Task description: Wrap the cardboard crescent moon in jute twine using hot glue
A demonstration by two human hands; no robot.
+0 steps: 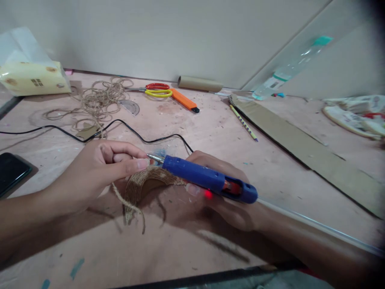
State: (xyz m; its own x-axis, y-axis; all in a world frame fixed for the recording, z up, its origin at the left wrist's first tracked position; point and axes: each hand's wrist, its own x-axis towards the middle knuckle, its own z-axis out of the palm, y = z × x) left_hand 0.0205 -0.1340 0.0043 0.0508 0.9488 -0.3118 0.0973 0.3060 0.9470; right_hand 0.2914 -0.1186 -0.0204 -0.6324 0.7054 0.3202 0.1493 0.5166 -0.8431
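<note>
My right hand [222,180] is wrapped round a blue hot glue gun [195,173] with a small red light glowing below its body. A clear glue stick [315,224] trails from the gun's rear end. The metal nozzle points left and reaches the fingertips of my left hand [111,164]. Thumb and index finger of that hand are pinched together, with a strand of twine [129,204] hanging out beneath them. Directly below the fingers and nozzle is a curved cardboard piece covered in rows of twine [150,176]. My fingers hide exactly where the strand is gripped.
A black cable [144,140] crosses the table behind my hands. Farther back are tangled twine [102,98], scissors [158,90], an orange cutter [185,100] and a cardboard tube [200,83]. A phone [13,172] lies left; a pencil [243,122], cardboard strip [309,148] and bottle [288,72] are right.
</note>
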